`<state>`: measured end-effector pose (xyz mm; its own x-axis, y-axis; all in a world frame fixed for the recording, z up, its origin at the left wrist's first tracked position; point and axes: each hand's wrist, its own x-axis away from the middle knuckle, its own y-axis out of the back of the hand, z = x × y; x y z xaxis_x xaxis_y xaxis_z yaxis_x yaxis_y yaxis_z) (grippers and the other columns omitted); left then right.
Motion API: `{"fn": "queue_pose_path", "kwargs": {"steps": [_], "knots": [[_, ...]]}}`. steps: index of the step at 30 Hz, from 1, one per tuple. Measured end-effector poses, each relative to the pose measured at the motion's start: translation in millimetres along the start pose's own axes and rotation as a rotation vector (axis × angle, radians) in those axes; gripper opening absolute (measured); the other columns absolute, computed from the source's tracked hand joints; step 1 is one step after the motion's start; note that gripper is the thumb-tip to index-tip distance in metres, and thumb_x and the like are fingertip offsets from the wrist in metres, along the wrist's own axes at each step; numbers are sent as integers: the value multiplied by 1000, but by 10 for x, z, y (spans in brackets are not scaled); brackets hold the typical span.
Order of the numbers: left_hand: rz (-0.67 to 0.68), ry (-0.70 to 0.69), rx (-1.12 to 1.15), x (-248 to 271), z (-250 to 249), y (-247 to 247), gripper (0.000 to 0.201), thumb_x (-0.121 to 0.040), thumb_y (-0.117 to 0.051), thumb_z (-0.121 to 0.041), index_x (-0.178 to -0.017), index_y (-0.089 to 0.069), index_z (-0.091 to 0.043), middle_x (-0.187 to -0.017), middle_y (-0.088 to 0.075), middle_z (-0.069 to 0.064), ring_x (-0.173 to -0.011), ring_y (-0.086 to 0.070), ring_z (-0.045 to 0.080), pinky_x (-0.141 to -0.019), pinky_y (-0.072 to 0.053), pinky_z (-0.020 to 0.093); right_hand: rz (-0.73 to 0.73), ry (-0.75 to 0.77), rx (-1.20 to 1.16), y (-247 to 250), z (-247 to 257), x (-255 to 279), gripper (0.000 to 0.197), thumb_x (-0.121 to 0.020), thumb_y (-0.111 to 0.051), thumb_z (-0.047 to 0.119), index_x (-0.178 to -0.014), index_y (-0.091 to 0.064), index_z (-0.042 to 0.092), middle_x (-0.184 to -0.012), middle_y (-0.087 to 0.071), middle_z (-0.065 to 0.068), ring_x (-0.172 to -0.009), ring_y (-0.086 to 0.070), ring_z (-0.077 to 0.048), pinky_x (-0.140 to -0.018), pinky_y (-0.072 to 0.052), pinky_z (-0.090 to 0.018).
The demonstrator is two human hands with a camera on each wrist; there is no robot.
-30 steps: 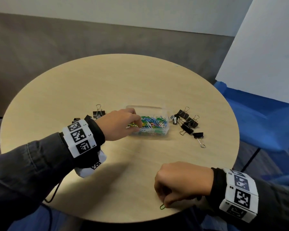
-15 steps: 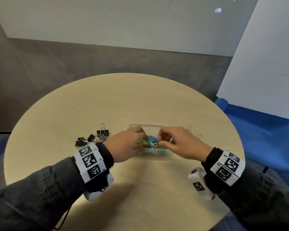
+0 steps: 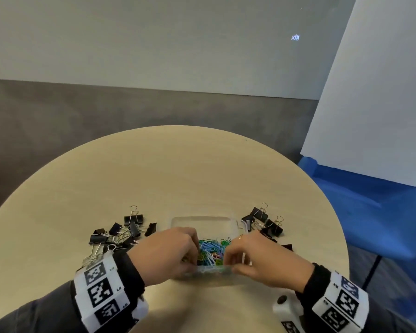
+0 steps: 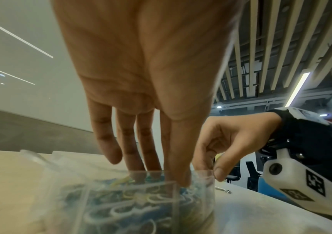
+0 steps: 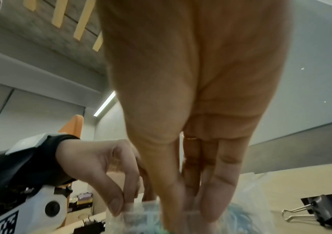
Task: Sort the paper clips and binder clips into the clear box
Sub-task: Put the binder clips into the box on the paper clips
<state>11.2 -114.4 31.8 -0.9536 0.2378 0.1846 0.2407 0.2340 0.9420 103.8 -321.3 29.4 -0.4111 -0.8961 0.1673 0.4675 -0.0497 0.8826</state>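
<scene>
Left hand point(image 3: 168, 251) lower centre of head view, fingers reaching down into small clear plastic box point(image 3: 202, 223), tips among multicoloured paper clips point(image 3: 211, 253); thumb against near wall in right wrist view; whether a clip is pinched cannot be told. Right hand point(image 3: 257, 258) just right of it, fingers likewise down in the box, thumb at near rim point(image 4: 219, 171); hold on a clip cannot be told. Box on round light wooden table point(image 3: 178, 169), bottom centre of frame, far half bare, near half filled with clips. Black binder clips with silver wire handles in left-hand cluster point(image 3: 123, 233) lying on table left of box, near left wrist. Second binder clip group point(image 3: 264, 222) right of box, just beyond right hand. One black binder clip point(image 5: 325, 212) lower right in right wrist view, on table, apart from box.
</scene>
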Motion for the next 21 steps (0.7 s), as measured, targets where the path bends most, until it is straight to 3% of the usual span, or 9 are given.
{"fn": "queue_pose_path", "kwargs": {"steps": [2,5,7,10,12,14,16,19,21], "knots": [[11,-16,11,5,16,4,21,-89,-59,-43,-99,-71,-29,-118,-50,-18,-105,-53,2,-91,-46,25,-20,1,-97,130,1,6,7,-89,-65,23,-92,-72,22,-83,-66,13,-75,-61,-2,-66,-42,-6],[-31,-24,50,-14,31,21,21,-85,-63,-47,-97,-70,-32,-119,-44,-20,-102,-52,1,-89,-47,27,-274,-84,-101,423,-221,-35,8,-88,-67,28,-80,-69,27,-78,-68,12,-72,-61,-4,-65,-42,-11],[-91,-39,58,-33,45,-1,28,-82,-64,-53,-105,-63,-37,-122,-37,-19,-106,-46,1,-91,-45,26,-351,-213,-12,587,-467,-61,4,-86,-67,29,-83,-66,29,-85,-66,11,-76,-60,-5,-68,-44,-18],[-104,-38,29,-58,103,-68,55,-80,-63,-57,-128,-40,-45,-131,-27,-16,-116,-37,4,-97,-41,23,-212,-408,95,670,-770,-81,16,-80,-73,34,-93,-64,31,-99,-59,7,-83,-58,-7,-69,-42,-20],[-83,-26,24,-54,130,-88,68,-79,-63,-59,-136,-28,-49,-138,-22,-16,-124,-33,5,-104,-37,26,-121,-486,115,658,-848,-86,44,-72,-79,42,-111,-59,34,-109,-51,6,-92,-53,-11,-80,-46,-26],[-59,-20,24,-44,149,-106,70,-81,-61,-58,-139,-23,-49,-141,-22,-16,-126,-31,5,-107,-34,27,-60,-552,120,595,-869,-89,75,-61,-82,52,-126,-47,39,-114,-39,5,-104,-47,-16,-94,-46,-35],[-45,-24,31,-40,156,-112,69,-83,-59,-57,-140,-21,-50,-139,-26,-18,-122,-32,3,-106,-33,26,-15,-587,124,502,-883,-98,88,-54,-82,60,-129,-42,40,-118,-35,4,-110,-46,-20,-98,-45,-39],[-35,-24,29,-32,141,-123,65,-85,-54,-58,-140,-20,-50,-136,-30,-20,-120,-34,2,-103,-29,24,43,-573,156,371,-901,-120,72,-60,-80,58,-120,-49,35,-118,-44,2,-105,-50,-19,-92,-47,-35],[-29,-18,24,-29,129,-120,64,-86,-52,-58,-141,-19,-49,-137,-31,-21,-123,-33,1,-101,-24,20,7,-554,162,343,-901,-127,53,-69,-78,47,-113,-55,30,-114,-49,1,-100,-51,-18,-86,-46,-31]]}}
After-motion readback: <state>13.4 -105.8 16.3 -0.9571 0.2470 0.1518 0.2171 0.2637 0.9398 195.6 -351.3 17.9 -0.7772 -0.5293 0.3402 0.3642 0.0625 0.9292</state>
